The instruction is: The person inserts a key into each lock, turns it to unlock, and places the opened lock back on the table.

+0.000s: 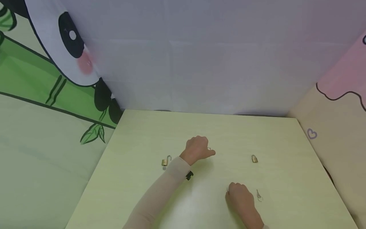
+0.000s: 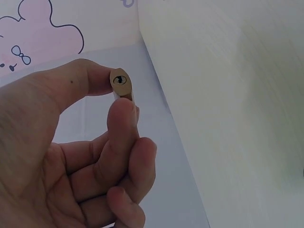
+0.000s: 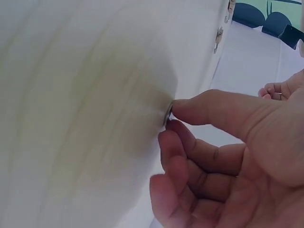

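My left hand is over the middle of the table. Between its thumb and fingers it pinches a small brass padlock, keyhole facing the left wrist camera; part of the shackle shows as a ring in the head view. Low over the table, my right hand pinches a small, thin metal piece between thumb and index finger, mostly covered by the fingertips. Just right of that hand lies a key on a ring. Farther back is a brass padlock with its shackle closed.
Left of my left forearm lies another brass padlock, its shackle swung open and a small round piece at its lower end. The pale table meets a plain back wall and printed side walls. A black band clip sits at my left wrist.
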Demonstrator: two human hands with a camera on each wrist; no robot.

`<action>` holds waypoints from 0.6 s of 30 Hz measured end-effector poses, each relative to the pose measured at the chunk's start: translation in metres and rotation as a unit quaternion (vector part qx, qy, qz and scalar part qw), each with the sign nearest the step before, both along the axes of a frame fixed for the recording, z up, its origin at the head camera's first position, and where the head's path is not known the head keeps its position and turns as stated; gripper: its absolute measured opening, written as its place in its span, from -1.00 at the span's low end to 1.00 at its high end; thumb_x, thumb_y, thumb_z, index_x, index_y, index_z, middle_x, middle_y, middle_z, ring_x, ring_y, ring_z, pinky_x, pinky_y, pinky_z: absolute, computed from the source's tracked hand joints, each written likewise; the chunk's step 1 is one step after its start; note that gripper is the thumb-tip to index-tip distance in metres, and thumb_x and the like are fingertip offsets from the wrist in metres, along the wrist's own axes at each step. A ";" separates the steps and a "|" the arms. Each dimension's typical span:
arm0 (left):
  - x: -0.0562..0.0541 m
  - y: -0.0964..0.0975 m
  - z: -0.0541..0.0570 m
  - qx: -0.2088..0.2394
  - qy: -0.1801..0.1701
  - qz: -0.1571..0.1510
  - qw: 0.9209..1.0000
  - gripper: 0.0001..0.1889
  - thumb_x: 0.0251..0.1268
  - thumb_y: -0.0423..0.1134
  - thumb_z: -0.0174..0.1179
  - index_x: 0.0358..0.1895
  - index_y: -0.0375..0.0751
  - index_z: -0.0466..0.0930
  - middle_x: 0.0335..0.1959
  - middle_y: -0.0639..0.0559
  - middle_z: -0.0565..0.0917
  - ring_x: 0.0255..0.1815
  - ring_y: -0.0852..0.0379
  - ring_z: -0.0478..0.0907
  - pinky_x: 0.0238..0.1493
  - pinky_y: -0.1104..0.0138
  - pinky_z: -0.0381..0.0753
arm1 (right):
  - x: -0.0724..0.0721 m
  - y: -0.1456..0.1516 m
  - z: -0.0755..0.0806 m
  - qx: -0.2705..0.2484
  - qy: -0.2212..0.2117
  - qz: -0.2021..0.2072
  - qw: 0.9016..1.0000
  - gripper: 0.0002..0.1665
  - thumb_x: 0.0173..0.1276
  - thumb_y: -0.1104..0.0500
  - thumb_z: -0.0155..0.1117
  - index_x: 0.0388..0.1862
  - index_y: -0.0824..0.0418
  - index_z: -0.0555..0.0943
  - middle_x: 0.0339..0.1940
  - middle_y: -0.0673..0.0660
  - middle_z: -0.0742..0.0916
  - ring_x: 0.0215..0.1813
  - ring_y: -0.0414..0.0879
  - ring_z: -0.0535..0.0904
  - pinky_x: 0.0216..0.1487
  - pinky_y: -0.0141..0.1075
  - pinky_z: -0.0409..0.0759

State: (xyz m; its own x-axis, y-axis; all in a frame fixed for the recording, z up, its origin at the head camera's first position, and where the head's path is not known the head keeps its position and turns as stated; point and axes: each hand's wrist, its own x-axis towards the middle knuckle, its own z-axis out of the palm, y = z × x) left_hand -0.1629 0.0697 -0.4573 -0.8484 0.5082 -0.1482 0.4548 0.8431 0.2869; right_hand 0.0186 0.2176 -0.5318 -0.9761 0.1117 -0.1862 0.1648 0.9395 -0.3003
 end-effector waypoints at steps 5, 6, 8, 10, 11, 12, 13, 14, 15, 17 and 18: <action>0.000 0.000 0.002 0.001 0.001 -0.005 1.000 -0.45 0.16 0.12 0.27 -0.74 -0.01 0.16 -0.78 0.21 0.02 -0.70 0.25 -0.06 -0.69 0.37 -0.02 | -0.003 0.008 -0.008 -0.064 -0.022 -0.012 0.998 -0.80 0.21 0.27 0.28 -0.56 0.20 0.48 -0.60 0.03 0.51 -0.53 -0.09 0.36 -0.51 -0.19 0.41; 0.000 0.000 0.002 0.001 0.000 -0.005 1.000 -0.45 0.16 0.12 0.27 -0.74 -0.01 0.16 -0.78 0.21 0.02 -0.71 0.25 -0.06 -0.69 0.37 -0.02 | -0.004 0.009 -0.009 -0.083 -0.031 -0.018 0.996 -0.82 0.21 0.27 0.30 -0.53 0.20 0.50 -0.58 0.03 0.53 -0.52 -0.10 0.38 -0.48 -0.19 0.42; 0.000 0.000 0.004 0.001 -0.002 -0.005 1.000 -0.45 0.17 0.13 0.27 -0.74 -0.02 0.17 -0.78 0.20 0.03 -0.71 0.25 -0.05 -0.69 0.37 -0.02 | -0.004 0.012 -0.009 -0.116 -0.037 -0.024 0.992 -0.87 0.22 0.27 0.31 -0.47 0.22 0.53 -0.53 0.02 0.57 -0.49 -0.10 0.42 -0.43 -0.19 0.46; -0.001 0.000 0.004 0.002 -0.004 -0.005 1.000 -0.45 0.18 0.13 0.28 -0.74 -0.02 0.18 -0.78 0.20 0.03 -0.71 0.25 -0.05 -0.69 0.36 -0.01 | -0.004 0.014 -0.009 -0.150 -0.039 -0.034 0.987 -0.89 0.24 0.29 0.31 -0.45 0.21 0.55 -0.52 0.01 0.59 -0.49 -0.11 0.43 -0.42 -0.21 0.46; -0.001 0.000 0.004 0.003 -0.005 -0.004 1.000 -0.45 0.17 0.13 0.28 -0.73 -0.02 0.19 -0.78 0.20 0.04 -0.71 0.25 -0.04 -0.69 0.36 0.00 | -0.004 0.014 -0.008 -0.165 -0.035 -0.037 0.985 -0.89 0.25 0.30 0.31 -0.44 0.21 0.55 -0.52 0.01 0.59 -0.49 -0.11 0.44 -0.43 -0.22 0.46; -0.002 0.000 0.004 0.003 -0.006 -0.004 1.000 -0.46 0.17 0.13 0.27 -0.73 -0.02 0.19 -0.77 0.19 0.05 -0.71 0.25 -0.04 -0.69 0.36 0.00 | -0.004 0.015 -0.008 -0.178 -0.029 -0.036 0.983 -0.89 0.25 0.30 0.32 -0.43 0.21 0.56 -0.52 0.00 0.59 -0.48 -0.12 0.45 -0.42 -0.22 0.47; -0.002 0.000 0.004 0.003 -0.007 -0.004 1.000 -0.46 0.18 0.14 0.27 -0.72 -0.03 0.20 -0.77 0.19 0.05 -0.71 0.24 -0.03 -0.69 0.36 0.01 | -0.004 0.016 -0.007 -0.191 -0.023 -0.034 0.981 -0.90 0.25 0.30 0.34 -0.43 0.20 0.58 -0.52 -0.01 0.60 -0.47 -0.13 0.46 -0.40 -0.22 0.48; -0.003 0.000 0.004 0.004 -0.008 -0.003 1.000 -0.47 0.17 0.14 0.27 -0.71 -0.03 0.21 -0.77 0.19 0.06 -0.71 0.24 -0.02 -0.69 0.36 0.02 | -0.004 0.017 -0.007 -0.204 -0.017 -0.034 0.978 -0.90 0.24 0.30 0.35 -0.42 0.20 0.60 -0.52 -0.03 0.60 -0.46 -0.14 0.48 -0.39 -0.22 0.49; -0.003 0.001 0.004 0.003 -0.010 -0.004 1.000 -0.47 0.17 0.14 0.27 -0.71 -0.03 0.22 -0.77 0.19 0.07 -0.71 0.24 -0.01 -0.69 0.36 0.03 | -0.004 0.019 -0.007 -0.218 -0.016 -0.036 0.975 -0.91 0.23 0.29 0.37 -0.42 0.19 0.61 -0.53 -0.04 0.61 -0.45 -0.15 0.49 -0.38 -0.22 0.50; -0.004 0.001 0.004 0.002 -0.013 -0.004 1.000 -0.49 0.17 0.13 0.26 -0.70 -0.03 0.22 -0.76 0.19 0.07 -0.71 0.24 0.00 -0.68 0.36 0.04 | -0.004 0.021 -0.007 -0.249 -0.015 -0.038 0.968 -0.92 0.23 0.29 0.40 -0.40 0.18 0.64 -0.52 -0.05 0.63 -0.43 -0.15 0.52 -0.35 -0.21 0.51; -0.004 0.001 0.004 0.002 -0.014 -0.004 1.000 -0.49 0.17 0.13 0.26 -0.70 -0.03 0.22 -0.76 0.19 0.07 -0.71 0.24 0.00 -0.68 0.36 0.04 | -0.004 0.023 -0.007 -0.265 -0.017 -0.040 0.963 -0.93 0.23 0.28 0.41 -0.38 0.18 0.65 -0.51 -0.05 0.64 -0.43 -0.15 0.54 -0.35 -0.21 0.52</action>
State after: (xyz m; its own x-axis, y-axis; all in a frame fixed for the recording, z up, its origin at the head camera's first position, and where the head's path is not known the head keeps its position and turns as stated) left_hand -0.1672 0.0702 -0.4534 -0.8402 0.5146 -0.1711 0.4522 0.8390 0.3026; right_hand 0.0147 0.2403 -0.5383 -0.9607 0.0663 -0.2696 0.2483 0.6397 -0.7275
